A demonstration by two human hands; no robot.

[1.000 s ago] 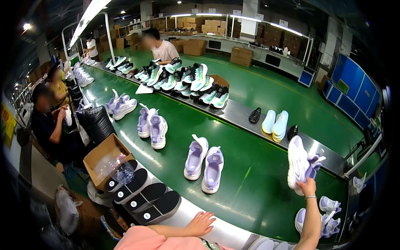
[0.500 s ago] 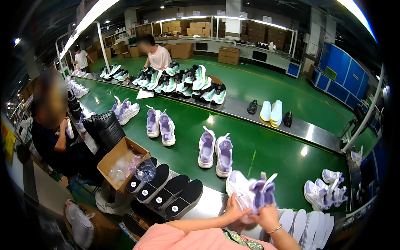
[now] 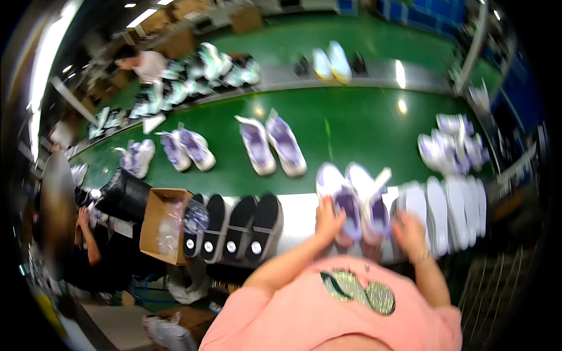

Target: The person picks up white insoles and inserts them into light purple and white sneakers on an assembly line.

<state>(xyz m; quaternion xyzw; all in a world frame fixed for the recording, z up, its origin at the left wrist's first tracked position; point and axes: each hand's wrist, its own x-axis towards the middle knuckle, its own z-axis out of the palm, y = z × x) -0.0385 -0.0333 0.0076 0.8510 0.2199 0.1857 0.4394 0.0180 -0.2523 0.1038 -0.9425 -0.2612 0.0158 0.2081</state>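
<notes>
Side by side at the steel front edge of the bench stand a left sneaker [image 3: 331, 178] and a right sneaker [image 3: 363, 181], both white and lilac, toes pointing away from me. My left hand [image 3: 329, 221] grips the left sneaker's side, its thumb by the opening. Just right of the right sneaker is my right hand [image 3: 408, 233], its fingers curled and blurred; whether they touch the shoe or the nearest insole cannot be made out. A row of white insoles [image 3: 437, 213] lies beside that hand.
Black insoles [image 3: 237, 228] and a cardboard box [image 3: 153, 225] with clear plastic lie to the left. More lilac sneakers [image 3: 257, 146] stand along the green bench [image 3: 351, 126], with a cluster of sneakers [image 3: 448, 149] at right. Two people work at the left.
My view has tilted down and turned. The two sneakers, tilted together in my hands before, now stand upright side by side. My right hand has moved off to their right, beside the white insoles.
</notes>
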